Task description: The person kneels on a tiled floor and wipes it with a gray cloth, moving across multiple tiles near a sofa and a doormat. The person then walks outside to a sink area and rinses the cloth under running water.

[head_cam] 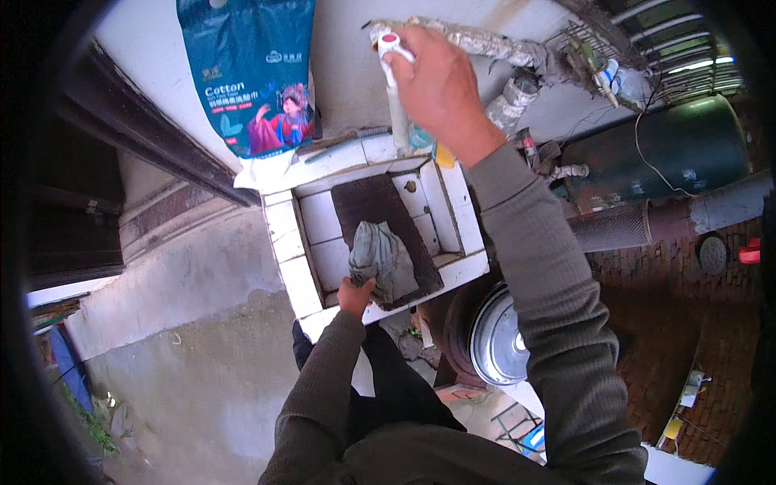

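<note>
A white-tiled sink (pixel 290 251) stands before me, with a dark flat board (pixel 362 197) lying slantwise across it. On the board is a crumpled grey cloth (pixel 383 257). My left hand (pixel 356 296) grips the cloth's near left edge. Higher up, my right hand (pixel 438 85) holds the white handle of a tap (pixel 388 47) that has a red dot on top. From the tap a pale tube (pixel 398 118) runs down to the sink's back rim. My right fingers partly hide the tap body.
A teal packet of cotton face towels (pixel 254 79) hangs at the wall behind the sink. Wrapped pipes (pixel 503 45) run right of the tap. A metal basin (pixel 498 339) is below right, beside a brick area (pixel 655 315). A green tank (pixel 661 151) lies farther right.
</note>
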Demonstrator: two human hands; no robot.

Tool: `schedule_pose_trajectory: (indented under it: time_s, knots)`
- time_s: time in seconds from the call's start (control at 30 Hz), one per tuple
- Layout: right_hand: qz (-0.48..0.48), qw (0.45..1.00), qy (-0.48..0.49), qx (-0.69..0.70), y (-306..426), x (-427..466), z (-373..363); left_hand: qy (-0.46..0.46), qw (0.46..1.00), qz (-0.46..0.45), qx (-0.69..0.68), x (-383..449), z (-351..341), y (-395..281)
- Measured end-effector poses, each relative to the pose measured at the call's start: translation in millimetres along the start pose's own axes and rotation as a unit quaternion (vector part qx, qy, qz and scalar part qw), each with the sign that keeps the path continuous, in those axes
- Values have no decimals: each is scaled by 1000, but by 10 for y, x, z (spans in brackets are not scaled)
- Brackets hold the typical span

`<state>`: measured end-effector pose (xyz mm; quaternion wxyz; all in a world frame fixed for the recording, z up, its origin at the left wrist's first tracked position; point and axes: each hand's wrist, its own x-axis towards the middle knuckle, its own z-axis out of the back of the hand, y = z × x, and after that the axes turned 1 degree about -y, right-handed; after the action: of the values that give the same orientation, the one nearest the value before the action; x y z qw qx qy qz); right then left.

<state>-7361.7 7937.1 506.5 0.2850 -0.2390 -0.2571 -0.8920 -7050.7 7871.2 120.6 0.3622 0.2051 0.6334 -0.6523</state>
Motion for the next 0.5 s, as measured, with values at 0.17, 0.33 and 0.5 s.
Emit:
schedule_pose_trajectory:
  time_s: [0.17,0.33,0.5]
  knots:
    - [-30,987,3,156,151,51,113,-93,989,-65,90,50,73,52]
    - [-227,948,-17,223,-279,-1067,-12,-102,974,-110,168,-18,131,30]
    - [-300,927,206,95,-1662,-3340,-771,-48,967,-204,145,55,-278,-382]
